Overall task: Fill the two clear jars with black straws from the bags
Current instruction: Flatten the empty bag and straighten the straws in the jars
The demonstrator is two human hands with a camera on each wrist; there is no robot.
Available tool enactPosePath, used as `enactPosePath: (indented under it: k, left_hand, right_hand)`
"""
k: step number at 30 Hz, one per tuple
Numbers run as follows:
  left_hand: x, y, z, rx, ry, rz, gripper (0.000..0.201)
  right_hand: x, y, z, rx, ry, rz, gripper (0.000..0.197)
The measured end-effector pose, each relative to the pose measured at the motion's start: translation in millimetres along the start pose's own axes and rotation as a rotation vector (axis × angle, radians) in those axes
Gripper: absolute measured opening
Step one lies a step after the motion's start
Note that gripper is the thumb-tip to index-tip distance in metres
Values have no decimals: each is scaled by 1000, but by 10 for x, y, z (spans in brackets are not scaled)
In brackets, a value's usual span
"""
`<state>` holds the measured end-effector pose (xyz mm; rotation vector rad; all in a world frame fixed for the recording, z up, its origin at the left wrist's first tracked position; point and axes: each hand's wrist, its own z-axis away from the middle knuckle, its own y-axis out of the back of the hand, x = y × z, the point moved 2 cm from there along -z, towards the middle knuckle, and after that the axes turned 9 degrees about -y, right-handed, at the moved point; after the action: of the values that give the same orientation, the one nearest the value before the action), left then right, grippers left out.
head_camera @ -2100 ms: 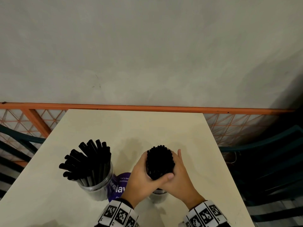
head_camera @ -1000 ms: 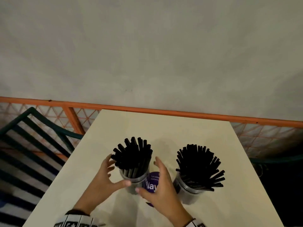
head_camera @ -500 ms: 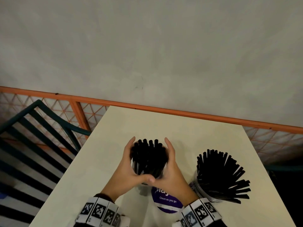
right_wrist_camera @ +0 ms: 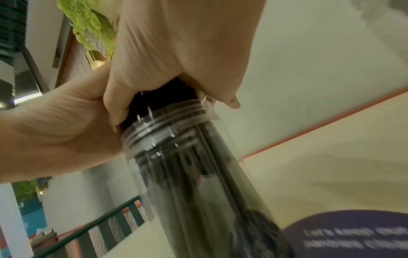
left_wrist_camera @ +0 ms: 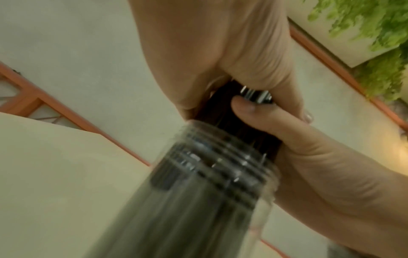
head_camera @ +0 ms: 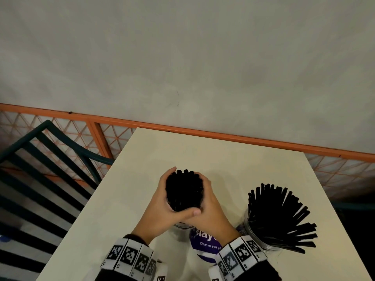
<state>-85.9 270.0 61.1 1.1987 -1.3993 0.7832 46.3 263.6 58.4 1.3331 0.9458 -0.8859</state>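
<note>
Two clear jars stand near the table's front edge. The left jar (head_camera: pixel 181 230) holds a tight bundle of black straws (head_camera: pixel 184 191). My left hand (head_camera: pixel 165 197) and right hand (head_camera: pixel 209 201) both wrap around this bundle just above the jar's threaded rim (left_wrist_camera: pixel 216 157), thumbs meeting at the front. The wrist views show the fingers curled on the straws (right_wrist_camera: pixel 167 90) over the rim (right_wrist_camera: pixel 163 125). The right jar (head_camera: pixel 256 238) stands free, and its black straws (head_camera: pixel 278 216) fan out loosely. No bag is in view.
A round purple sticker (head_camera: pixel 205 245) lies on the cream table (head_camera: pixel 223 159) between the jars. A dark green slatted chair (head_camera: pixel 50 169) stands to the left. An orange railing (head_camera: pixel 243 136) runs behind the table's far edge, before a grey wall.
Both hands let go of the right jar's straws, which fanned out, and moved to the left jar. Since half a second ago they have closed tighter round its bundle.
</note>
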Motion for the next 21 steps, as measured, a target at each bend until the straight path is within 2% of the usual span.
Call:
enactPosePath:
  k: [2,5,8,10,12,13,15,16,17,19,21]
  left_hand:
    - [-76,39,33,-15,25,-45,114]
    - [-189,144,150,-4,98,-186,131]
    - [-190,215,379,-2,281,-399,143]
    - [-141,223,548,-25,451,-526,139]
    - [-77,169,656,-89,530,-562,121]
    - [-26,98,681,-161,552,-561,105]
    - [69,-130,710,-342,568,-495,63]
    - [131,-276,704,-413,550,-431,45]
    - [192,-431,686,-459,504,-349,35]
    - [279,-723,617,-458,393,-214,36]
    - [316,-930,511,-380,315,-162,55]
  right_hand:
    - [78,2,37,-4,2,37,81]
    - [262,-2,157,-35,-67,40,111]
    - [394,43,380,-30,-162,34,120]
    - [458,78,578,-19,-200,8,113]
    - [547,128,795,18,-242,-4,98]
    - [614,172,900,47,-255,-10,86]
    - [704,294,1102,134,-296,-10,43]
    - [750,376,1189,178,-342,-7,29]
    - [801,468,1273,250,-396,-3,29]
    - [854,695,1407,455,-497,-46,27]
    - [805,924,1480,604,-513,-150,31]
